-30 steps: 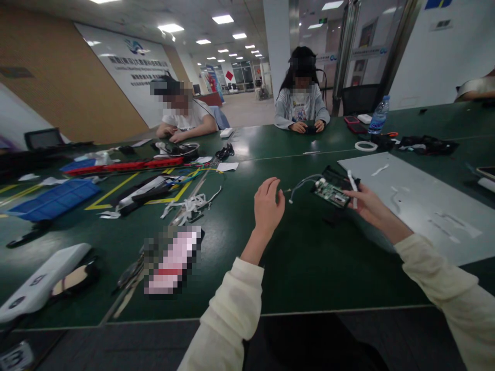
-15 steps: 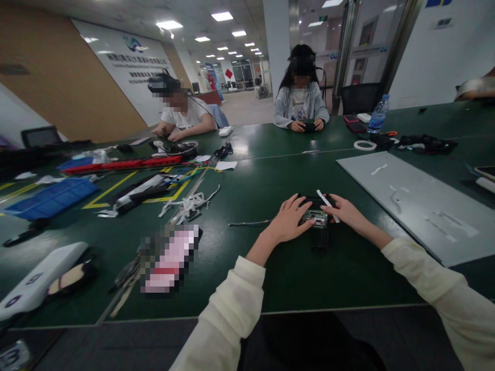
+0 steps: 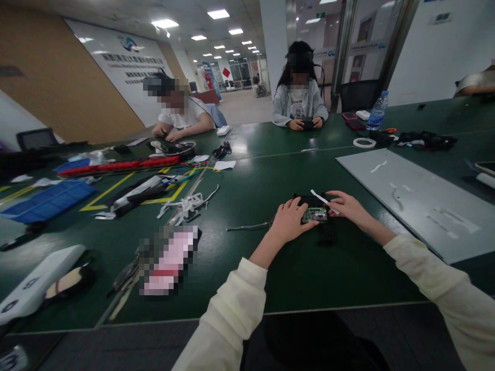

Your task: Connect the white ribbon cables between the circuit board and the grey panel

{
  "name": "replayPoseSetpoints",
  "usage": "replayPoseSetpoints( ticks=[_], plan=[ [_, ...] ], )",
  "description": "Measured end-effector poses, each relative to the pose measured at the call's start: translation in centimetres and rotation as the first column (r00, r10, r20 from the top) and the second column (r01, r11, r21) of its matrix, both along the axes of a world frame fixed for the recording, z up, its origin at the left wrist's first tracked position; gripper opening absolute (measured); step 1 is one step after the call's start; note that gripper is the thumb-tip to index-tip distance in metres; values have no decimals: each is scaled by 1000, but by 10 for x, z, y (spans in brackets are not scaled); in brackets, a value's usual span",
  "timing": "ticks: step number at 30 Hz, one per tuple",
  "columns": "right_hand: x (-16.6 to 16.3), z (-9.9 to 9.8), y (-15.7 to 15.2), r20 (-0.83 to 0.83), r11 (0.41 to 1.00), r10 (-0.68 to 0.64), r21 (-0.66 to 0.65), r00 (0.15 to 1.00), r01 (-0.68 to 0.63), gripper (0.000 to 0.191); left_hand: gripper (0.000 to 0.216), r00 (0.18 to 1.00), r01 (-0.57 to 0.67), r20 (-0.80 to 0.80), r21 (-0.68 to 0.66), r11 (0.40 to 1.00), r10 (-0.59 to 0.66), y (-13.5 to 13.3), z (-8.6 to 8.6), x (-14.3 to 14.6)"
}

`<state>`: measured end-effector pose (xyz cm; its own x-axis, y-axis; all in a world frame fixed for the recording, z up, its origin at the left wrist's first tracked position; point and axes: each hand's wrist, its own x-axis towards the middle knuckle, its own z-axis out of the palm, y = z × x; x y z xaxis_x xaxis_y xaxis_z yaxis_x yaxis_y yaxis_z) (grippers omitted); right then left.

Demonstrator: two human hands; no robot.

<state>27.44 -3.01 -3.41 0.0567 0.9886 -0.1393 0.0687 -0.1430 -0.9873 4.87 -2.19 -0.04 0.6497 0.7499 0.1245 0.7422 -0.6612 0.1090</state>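
A small black device with an exposed green circuit board (image 3: 317, 214) is low over the green table in front of me. My left hand (image 3: 288, 221) grips its left side, fingers over the back edge and thumb along the near edge. A narrow white strip (image 3: 317, 196), like tape, slants across the far right of the board. Between thumb and fingers, my right hand (image 3: 348, 210) pinches the strip's lower end at the device's right side. Out from under my left hand runs a thin dark cable (image 3: 247, 226) to the left along the table.
To the right lies a grey board (image 3: 417, 206) with white strips on it. A tape roll (image 3: 364, 138) and water bottle (image 3: 377, 111) stand beyond. Tangled white strips (image 3: 189, 207), a pink phone-like item (image 3: 170, 263) and a blue basket (image 3: 50, 201) are leftward. Two people sit across the table.
My right hand has shifted slightly right, with the strip now lying flatter and more of the circuit board showing. My left hand keeps its hold. The whole view has shifted a little.
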Motion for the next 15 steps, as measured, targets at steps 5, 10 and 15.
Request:
replayPoseSetpoints(
  ticks=[5, 10, 15],
  plan=[
    [9, -3, 3, 32, 999, -7, 41, 999, 5, 42, 58, 997, -68, 29, 72, 995, 66, 0, -2, 3],
    [15, -7, 4, 99, 998, 7, 60, 995, -13, 36, 56, 995, -101, 38, 111, 989, 97, 2, -3, 1],
    [14, -6, 5, 187, 994, 37, 94, 982, -55, 41, 57, 993, -112, 40, 101, 989, 108, 2, -4, 1]
  ],
)
